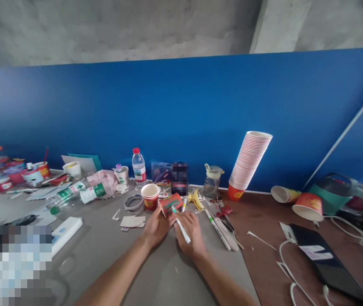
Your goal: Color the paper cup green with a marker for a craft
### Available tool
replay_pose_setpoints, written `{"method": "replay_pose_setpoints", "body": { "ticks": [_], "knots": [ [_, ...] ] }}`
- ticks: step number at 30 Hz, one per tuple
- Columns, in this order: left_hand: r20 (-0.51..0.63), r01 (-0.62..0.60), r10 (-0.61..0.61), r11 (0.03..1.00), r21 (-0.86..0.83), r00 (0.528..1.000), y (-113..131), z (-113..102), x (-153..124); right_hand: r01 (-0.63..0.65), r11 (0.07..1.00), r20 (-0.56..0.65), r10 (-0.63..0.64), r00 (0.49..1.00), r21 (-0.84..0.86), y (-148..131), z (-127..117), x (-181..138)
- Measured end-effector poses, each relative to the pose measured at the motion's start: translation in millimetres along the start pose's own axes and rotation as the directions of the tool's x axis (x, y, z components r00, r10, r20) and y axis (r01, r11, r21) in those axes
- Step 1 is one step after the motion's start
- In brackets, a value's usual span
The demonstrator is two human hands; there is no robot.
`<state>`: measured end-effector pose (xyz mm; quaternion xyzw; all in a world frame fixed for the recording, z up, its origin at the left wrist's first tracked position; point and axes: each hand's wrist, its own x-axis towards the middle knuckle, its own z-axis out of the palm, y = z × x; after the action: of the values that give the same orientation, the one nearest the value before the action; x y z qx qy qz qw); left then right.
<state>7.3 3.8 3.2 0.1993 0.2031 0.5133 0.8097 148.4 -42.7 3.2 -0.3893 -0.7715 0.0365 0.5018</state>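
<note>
My left hand (156, 228) is closed on a red paper cup (171, 203) that lies on its side on the grey table (111, 250). Right beside it, my right hand (190, 231) grips a white marker pen (181, 226) whose green tip touches that cup. Both hands meet at the middle of the table. Just left of the held cup, another red paper cup (150, 196) stands upright.
A leaning stack of paper cups (249, 163), a water bottle (139, 167) and a glass jar (212, 180) stand by the blue wall. Pens (218, 227), tape rings (134, 203), lying bottles (73, 195), a black tablet (324, 261) with white cables and two tipped cups (307, 206) lie around.
</note>
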Motion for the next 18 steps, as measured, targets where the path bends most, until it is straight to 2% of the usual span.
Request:
{"method": "replay_pose_setpoints", "body": {
  "ticks": [3,8,14,18],
  "knots": [
    [-0.008,0.02,-0.02,1.0,0.023,1.0,0.7,-1.9,0.3,-0.057,0.998,-0.061,0.056,0.997,-0.011,3.3,-0.5,-0.4],
    [0.031,0.018,-0.02,0.998,0.06,0.999,1.4,2.3,-2.3,0.054,0.998,0.05,-0.056,0.997,0.043,-4.2,2.0,0.1],
    [-0.021,-0.004,0.005,1.0,0.014,1.0,1.4,3.5,-1.5,-0.048,0.998,-0.046,0.05,0.998,0.029,3.5,0.4,-0.3],
    [-0.004,0.012,-0.012,1.0,0.027,1.0,2.2,8.6,-3.4,0.022,0.995,0.057,-0.028,0.998,0.097,-5.4,5.7,-2.1]
  ]
}}
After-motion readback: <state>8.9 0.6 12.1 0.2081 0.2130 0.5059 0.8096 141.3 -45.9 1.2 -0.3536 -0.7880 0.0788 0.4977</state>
